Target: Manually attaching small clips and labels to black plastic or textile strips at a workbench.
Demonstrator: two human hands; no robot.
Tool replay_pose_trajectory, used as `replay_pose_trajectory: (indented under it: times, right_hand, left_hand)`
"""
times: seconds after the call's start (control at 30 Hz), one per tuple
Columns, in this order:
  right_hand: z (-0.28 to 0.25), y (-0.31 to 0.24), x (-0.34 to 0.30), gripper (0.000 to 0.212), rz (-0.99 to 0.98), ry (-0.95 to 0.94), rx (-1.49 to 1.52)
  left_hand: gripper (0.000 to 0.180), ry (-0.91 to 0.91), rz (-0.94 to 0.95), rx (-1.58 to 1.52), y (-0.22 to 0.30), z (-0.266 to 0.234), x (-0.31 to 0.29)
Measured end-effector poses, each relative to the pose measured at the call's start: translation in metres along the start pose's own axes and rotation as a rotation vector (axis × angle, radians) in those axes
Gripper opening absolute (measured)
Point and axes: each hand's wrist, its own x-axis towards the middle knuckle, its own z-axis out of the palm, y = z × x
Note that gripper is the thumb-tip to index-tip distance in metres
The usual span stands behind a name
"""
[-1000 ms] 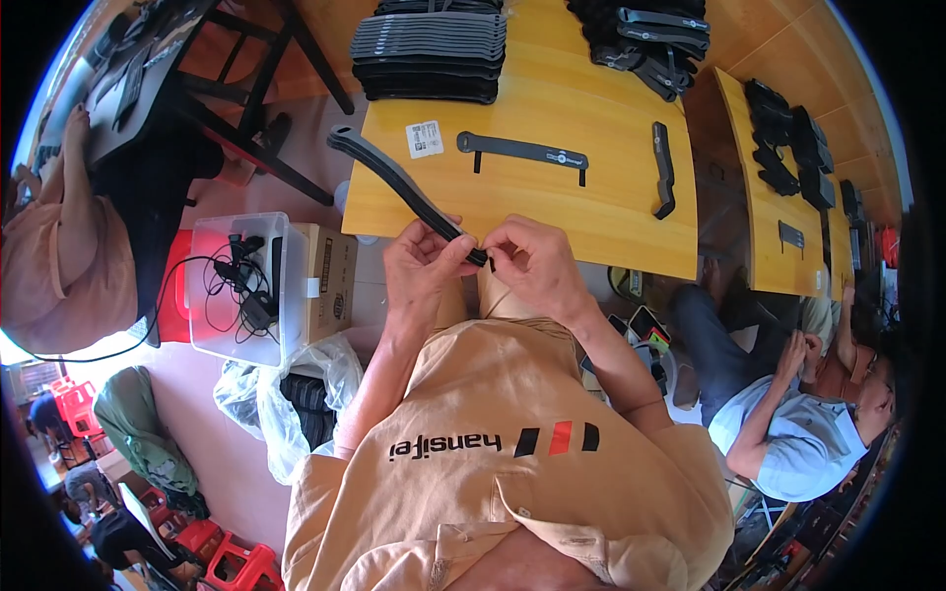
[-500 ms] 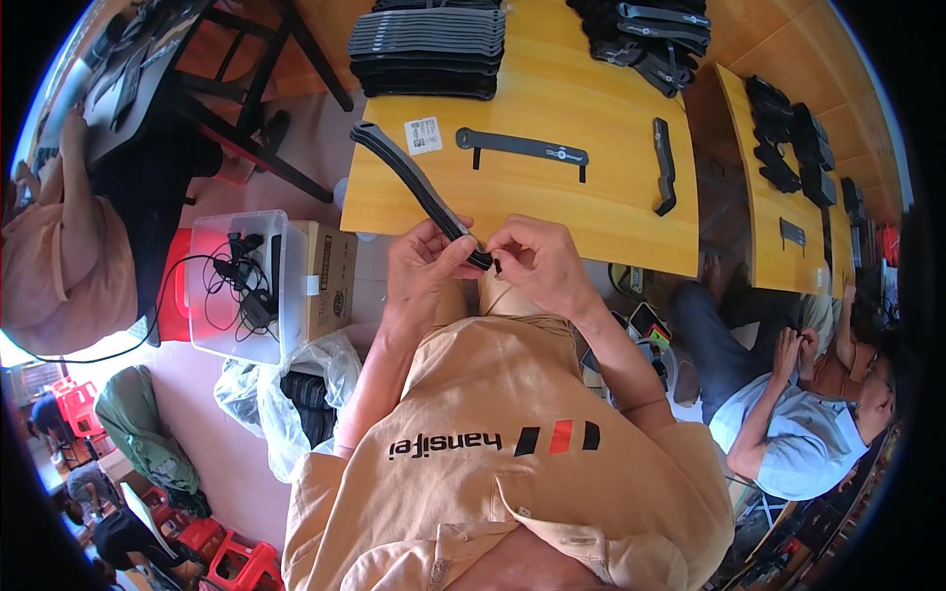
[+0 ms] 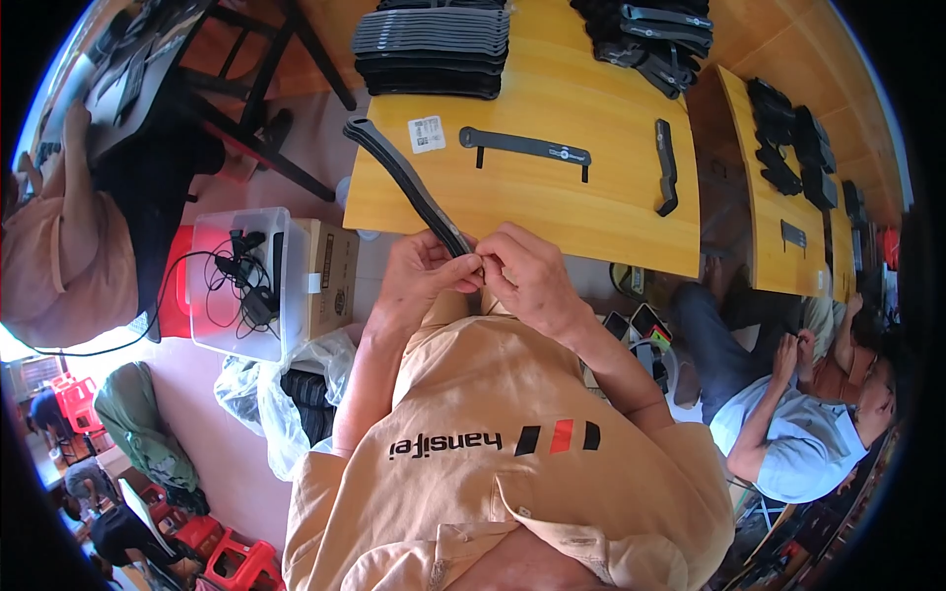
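Observation:
My left hand (image 3: 422, 276) is closed round the near end of a long, slightly curved dark grey and black strip (image 3: 406, 182). The strip slants up to the left, its far end over the table's front left corner. At its near end my right hand (image 3: 527, 276) is pinched closed, its fingertips meeting those of my left hand. Whatever lies between the right fingertips is hidden. On the yellow table (image 3: 581, 222) ahead lies a similar flat strip (image 3: 522, 148) with two short black tabs, and another strip (image 3: 666, 167) stretches along the right side.
Stacked dark strips (image 3: 431, 49) stand at the table's back left, with more black pieces (image 3: 655, 44) at the back right. A small white label (image 3: 427, 134) sits near the left edge. Left of me are a clear bin of cables (image 3: 241, 286) and a cardboard box (image 3: 332, 271). People sit on both sides.
Both hands have come closer together at the strip's near end. The strip has shifted slightly left; the small black tip seen between my hands before is now covered by fingers.

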Motion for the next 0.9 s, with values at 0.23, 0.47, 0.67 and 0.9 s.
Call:
replay_pose_trajectory:
  times: [0.23, 0.47, 0.67, 0.9]
  right_hand:
    - [0.0074, 0.0054, -0.0038, 0.006, 0.209, -0.038, 0.198]
    - [0.0085, 0.0045, -0.0054, 0.010, 0.155, -0.014, 0.119]
    - [0.0077, 0.0028, -0.0048, 0.012, -0.032, 0.011, -0.021]
    - [0.0020, 0.0012, -0.0064, 0.011, 0.001, -0.011, -0.019]
  left_hand:
    - [0.020, -0.119, 0.002, -0.016, -0.0068, -0.0052, 0.0005]
    - [0.019, -0.091, -0.001, -0.032, -0.0035, -0.0015, -0.0006]
    - [0.019, -0.044, -0.064, -0.009, -0.0051, -0.0045, -0.0006]
    - [0.020, -0.043, -0.088, 0.051, -0.0005, 0.0011, -0.0004]
